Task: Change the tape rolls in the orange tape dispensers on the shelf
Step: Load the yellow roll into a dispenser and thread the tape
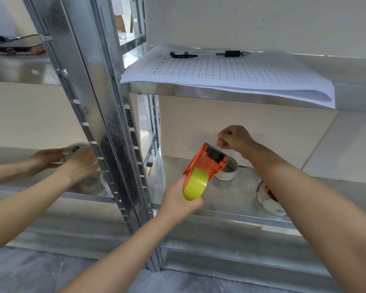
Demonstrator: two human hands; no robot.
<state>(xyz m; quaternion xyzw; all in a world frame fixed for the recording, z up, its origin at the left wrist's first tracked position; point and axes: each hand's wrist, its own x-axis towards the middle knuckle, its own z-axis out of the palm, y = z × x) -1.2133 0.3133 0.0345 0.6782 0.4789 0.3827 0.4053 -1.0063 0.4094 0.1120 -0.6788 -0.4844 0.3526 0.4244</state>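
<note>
The left hand (179, 199) grips the light, rigid orange dispenser (207, 160) by its yellow roll (195, 183), while the right hand (234, 138), fingers pinched shut just above it, likely draws thin, sticky tape.

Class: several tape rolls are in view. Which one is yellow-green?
The roll mounted in the orange dispenser gripped by the left hand. The loose roll behind it is white.

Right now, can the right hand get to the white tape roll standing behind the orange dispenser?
Probably yes. The right hand hovers just above the white tape roll, nothing between, though its fingers look pinched shut.
</note>
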